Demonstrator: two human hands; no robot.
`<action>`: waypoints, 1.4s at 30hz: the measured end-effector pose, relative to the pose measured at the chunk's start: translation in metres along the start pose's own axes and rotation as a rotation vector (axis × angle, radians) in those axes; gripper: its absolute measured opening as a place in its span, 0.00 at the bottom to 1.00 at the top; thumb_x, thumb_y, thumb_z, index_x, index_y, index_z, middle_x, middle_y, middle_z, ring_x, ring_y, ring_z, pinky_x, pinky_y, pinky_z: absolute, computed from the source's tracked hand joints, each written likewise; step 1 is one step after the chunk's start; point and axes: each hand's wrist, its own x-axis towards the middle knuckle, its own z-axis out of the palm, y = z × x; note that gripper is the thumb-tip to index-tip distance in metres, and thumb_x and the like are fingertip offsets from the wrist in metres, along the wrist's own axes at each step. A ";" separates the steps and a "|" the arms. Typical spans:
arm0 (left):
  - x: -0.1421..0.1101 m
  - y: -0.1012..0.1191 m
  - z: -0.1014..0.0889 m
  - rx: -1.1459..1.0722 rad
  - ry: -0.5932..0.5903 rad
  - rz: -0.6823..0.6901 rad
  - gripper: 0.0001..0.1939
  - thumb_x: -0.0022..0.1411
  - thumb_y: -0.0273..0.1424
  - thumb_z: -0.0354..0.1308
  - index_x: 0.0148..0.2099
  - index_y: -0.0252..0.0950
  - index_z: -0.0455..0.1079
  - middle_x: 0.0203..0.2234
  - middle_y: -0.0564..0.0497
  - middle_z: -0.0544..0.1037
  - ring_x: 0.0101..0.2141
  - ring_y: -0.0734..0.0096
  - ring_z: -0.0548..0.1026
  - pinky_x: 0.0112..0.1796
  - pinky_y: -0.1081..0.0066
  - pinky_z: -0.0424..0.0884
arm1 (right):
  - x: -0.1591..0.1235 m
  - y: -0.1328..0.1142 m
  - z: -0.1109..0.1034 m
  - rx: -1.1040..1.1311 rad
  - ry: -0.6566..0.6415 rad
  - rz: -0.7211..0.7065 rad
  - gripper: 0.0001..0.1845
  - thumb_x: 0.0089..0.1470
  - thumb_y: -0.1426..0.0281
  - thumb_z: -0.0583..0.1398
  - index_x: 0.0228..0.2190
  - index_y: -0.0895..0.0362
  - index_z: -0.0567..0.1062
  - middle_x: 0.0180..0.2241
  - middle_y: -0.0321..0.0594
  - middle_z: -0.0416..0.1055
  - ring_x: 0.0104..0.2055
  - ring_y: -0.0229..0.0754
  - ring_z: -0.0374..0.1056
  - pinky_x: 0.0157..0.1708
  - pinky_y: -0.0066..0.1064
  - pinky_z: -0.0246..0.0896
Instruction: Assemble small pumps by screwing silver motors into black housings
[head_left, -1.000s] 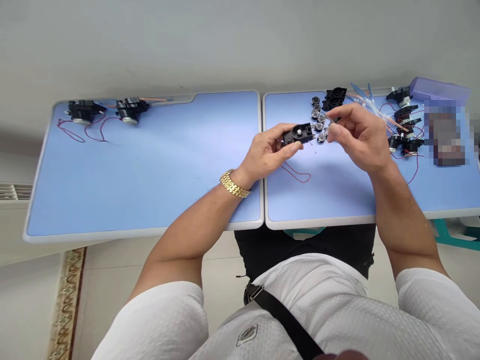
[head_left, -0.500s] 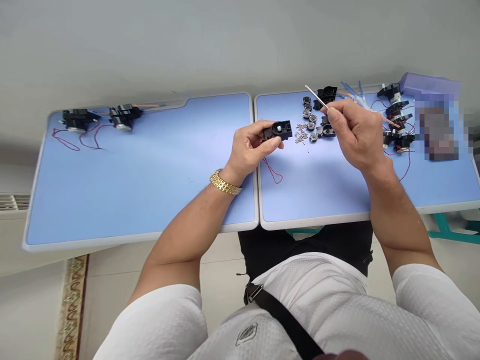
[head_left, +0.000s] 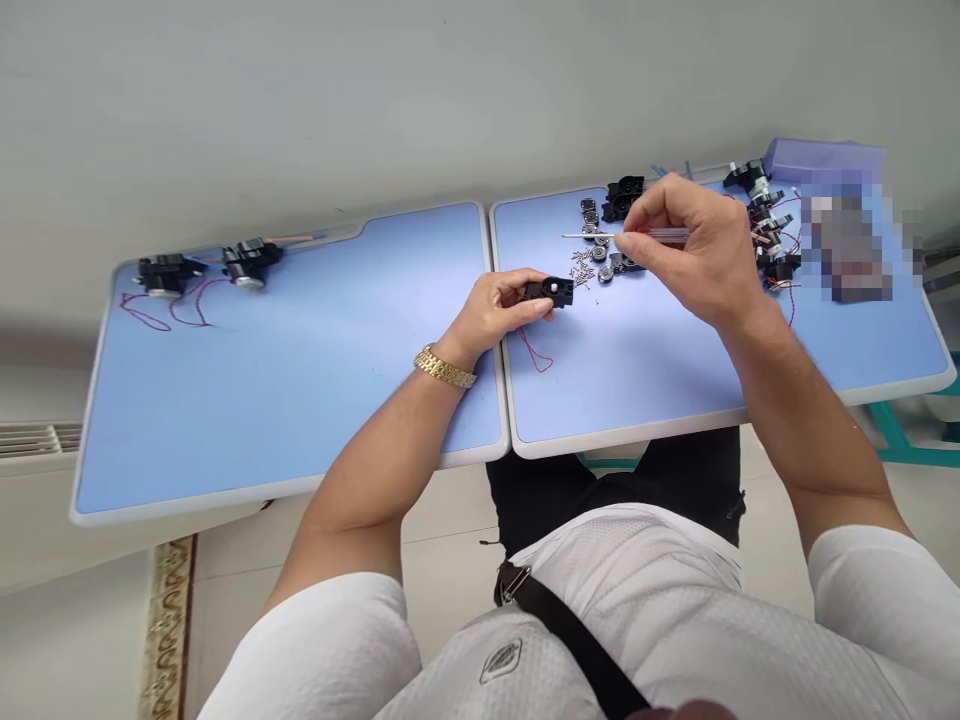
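My left hand (head_left: 495, 312) is closed around a small black plastic housing (head_left: 556, 291) with a white peg on top. A thin red wire loop (head_left: 536, 355) hangs below that hand. In my right hand (head_left: 697, 250), raised over the right table, is a screwdriver (head_left: 589, 236) with a thin metal shaft and a clear handle. Its tip points left, above and apart from the housing. Beyond my hands lie a pile of small screws (head_left: 582, 270), a row of round metal parts (head_left: 589, 216) and more black housings (head_left: 624, 198). My right hand partly covers some parts.
Two blue tables meet at a seam (head_left: 501, 330). Black assemblies with red wires (head_left: 251, 262) lie at the far left; several similar ones (head_left: 778, 268) are on the right. Next to them are a blurred rectangular object (head_left: 855, 245) and a purple box (head_left: 825, 158). A wall (head_left: 375, 100) stands behind.
The screwdriver has swung from slanting up and away to nearly level, its tip now pointing left. The housing stays in my left hand. The whole view has shifted slightly.
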 end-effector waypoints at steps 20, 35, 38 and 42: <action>0.002 0.002 0.002 -0.248 0.110 -0.067 0.29 0.58 0.59 0.83 0.43 0.39 0.85 0.27 0.48 0.84 0.17 0.81 0.57 0.16 0.69 0.50 | -0.030 0.028 -0.017 0.086 0.009 0.184 0.07 0.63 0.64 0.73 0.33 0.47 0.82 0.26 0.32 0.75 0.25 0.40 0.68 0.25 0.38 0.68; 0.002 0.005 0.004 -0.201 0.113 -0.013 0.29 0.63 0.60 0.82 0.44 0.40 0.87 0.27 0.49 0.84 0.18 0.79 0.61 0.16 0.69 0.56 | -0.032 0.027 -0.018 -0.028 -0.158 0.238 0.06 0.57 0.64 0.71 0.28 0.47 0.84 0.28 0.35 0.81 0.30 0.44 0.74 0.30 0.38 0.74; 0.002 0.005 0.004 -0.200 0.112 -0.014 0.29 0.63 0.61 0.81 0.45 0.40 0.87 0.28 0.49 0.85 0.18 0.79 0.62 0.16 0.69 0.57 | -0.032 0.024 -0.018 -0.019 -0.175 0.246 0.06 0.57 0.63 0.72 0.28 0.48 0.84 0.28 0.35 0.81 0.30 0.44 0.75 0.31 0.38 0.76; 0.002 0.005 0.005 -0.197 0.109 -0.009 0.29 0.63 0.61 0.81 0.44 0.40 0.87 0.27 0.49 0.85 0.18 0.79 0.63 0.17 0.69 0.57 | -0.033 0.020 -0.015 0.013 -0.154 0.229 0.04 0.56 0.65 0.71 0.29 0.47 0.86 0.28 0.34 0.82 0.29 0.43 0.75 0.29 0.38 0.75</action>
